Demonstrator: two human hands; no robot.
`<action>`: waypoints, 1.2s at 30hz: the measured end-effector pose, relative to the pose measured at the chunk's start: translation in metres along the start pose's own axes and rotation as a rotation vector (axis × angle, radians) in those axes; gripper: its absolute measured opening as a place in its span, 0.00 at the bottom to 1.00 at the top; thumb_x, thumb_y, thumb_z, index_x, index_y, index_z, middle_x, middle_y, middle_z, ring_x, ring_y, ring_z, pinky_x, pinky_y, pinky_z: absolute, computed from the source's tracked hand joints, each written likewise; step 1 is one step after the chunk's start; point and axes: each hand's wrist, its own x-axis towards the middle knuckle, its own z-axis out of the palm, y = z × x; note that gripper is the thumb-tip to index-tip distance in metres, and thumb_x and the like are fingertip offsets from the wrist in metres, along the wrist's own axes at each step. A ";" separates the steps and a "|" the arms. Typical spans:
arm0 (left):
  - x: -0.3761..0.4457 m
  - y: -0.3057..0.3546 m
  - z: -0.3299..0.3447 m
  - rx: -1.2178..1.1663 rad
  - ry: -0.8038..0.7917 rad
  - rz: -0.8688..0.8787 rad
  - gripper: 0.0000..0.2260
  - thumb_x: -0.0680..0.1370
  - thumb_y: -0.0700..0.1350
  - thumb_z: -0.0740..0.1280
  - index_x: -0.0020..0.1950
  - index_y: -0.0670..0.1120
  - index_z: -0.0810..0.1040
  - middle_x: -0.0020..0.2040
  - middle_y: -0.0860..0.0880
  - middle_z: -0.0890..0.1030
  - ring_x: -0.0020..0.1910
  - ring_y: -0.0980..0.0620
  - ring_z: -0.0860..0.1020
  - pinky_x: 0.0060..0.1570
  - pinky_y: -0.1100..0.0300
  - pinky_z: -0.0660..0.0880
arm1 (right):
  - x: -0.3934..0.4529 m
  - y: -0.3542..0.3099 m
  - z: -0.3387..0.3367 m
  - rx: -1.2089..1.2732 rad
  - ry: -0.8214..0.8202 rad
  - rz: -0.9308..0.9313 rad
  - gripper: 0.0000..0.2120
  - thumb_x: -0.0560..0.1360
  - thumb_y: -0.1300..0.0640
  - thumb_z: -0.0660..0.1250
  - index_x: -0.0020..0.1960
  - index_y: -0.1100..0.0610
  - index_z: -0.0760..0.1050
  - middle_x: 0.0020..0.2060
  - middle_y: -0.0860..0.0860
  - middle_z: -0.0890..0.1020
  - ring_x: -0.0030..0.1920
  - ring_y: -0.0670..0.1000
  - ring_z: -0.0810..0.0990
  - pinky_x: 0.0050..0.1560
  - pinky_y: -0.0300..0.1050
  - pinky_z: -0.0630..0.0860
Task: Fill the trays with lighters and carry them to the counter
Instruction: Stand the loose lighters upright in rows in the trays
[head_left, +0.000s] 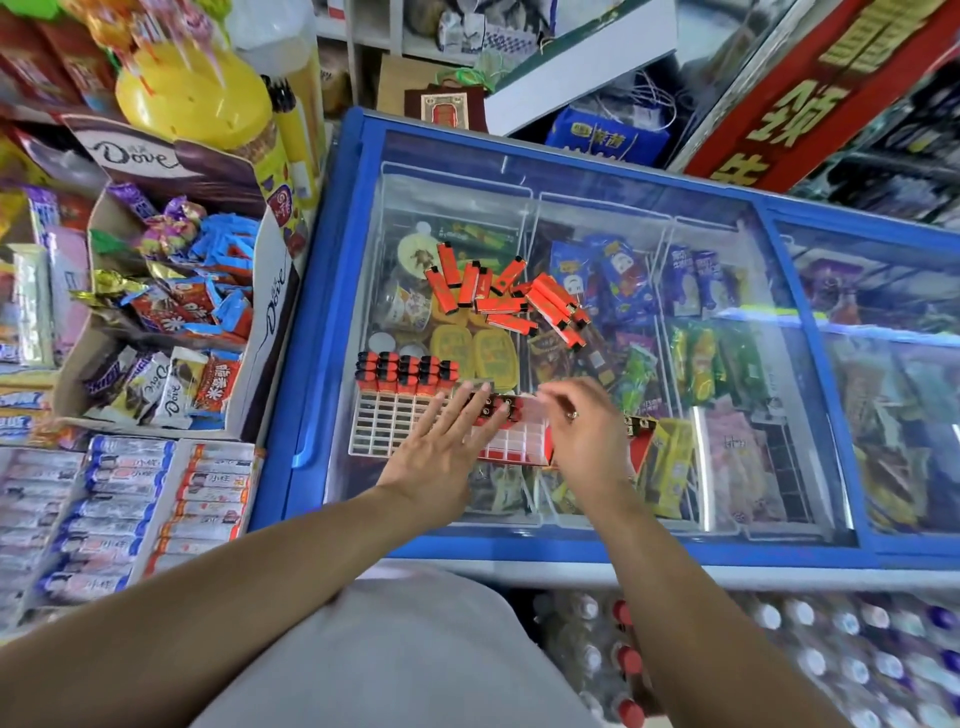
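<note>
Left hand (451, 447) flat and open on the red tray (519, 441) | right hand (587, 426) pinches, can't tell what | loose lighters (511, 301) lie past both hands | risk: a bump tips standing lighters (405, 371)

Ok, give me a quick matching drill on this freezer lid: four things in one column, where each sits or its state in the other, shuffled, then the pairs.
Things:
1. loose lighters
2. white grid tray
3. red-sided tray
4. left hand

Places or states:
A. partly filled, lighters standing along its far rows
B. scattered in a heap further back on the glass
C. flat, fingers spread, over lighters between the trays
D. under the right hand, nearest cells empty

Pairs: 1-B, 2-A, 3-D, 4-C
</note>
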 end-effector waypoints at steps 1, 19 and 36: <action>0.001 0.002 0.000 0.024 0.009 0.026 0.42 0.81 0.50 0.59 0.79 0.49 0.27 0.78 0.44 0.26 0.76 0.44 0.25 0.77 0.43 0.31 | 0.012 0.003 -0.008 -0.046 -0.031 0.046 0.06 0.78 0.59 0.70 0.54 0.55 0.82 0.49 0.48 0.84 0.47 0.44 0.80 0.51 0.32 0.75; 0.011 0.004 0.011 -0.011 -0.067 0.067 0.46 0.80 0.53 0.61 0.77 0.47 0.24 0.78 0.47 0.25 0.75 0.45 0.23 0.77 0.39 0.37 | 0.116 0.036 0.024 -0.613 -0.883 0.208 0.11 0.75 0.68 0.67 0.53 0.58 0.83 0.51 0.53 0.84 0.50 0.54 0.83 0.57 0.54 0.80; 0.020 -0.110 -0.028 -0.309 0.278 -0.134 0.42 0.71 0.50 0.79 0.80 0.49 0.61 0.73 0.46 0.73 0.74 0.45 0.68 0.76 0.49 0.59 | 0.074 -0.089 -0.011 -0.181 -0.627 -0.106 0.13 0.79 0.45 0.68 0.63 0.43 0.79 0.61 0.46 0.80 0.61 0.50 0.78 0.66 0.56 0.73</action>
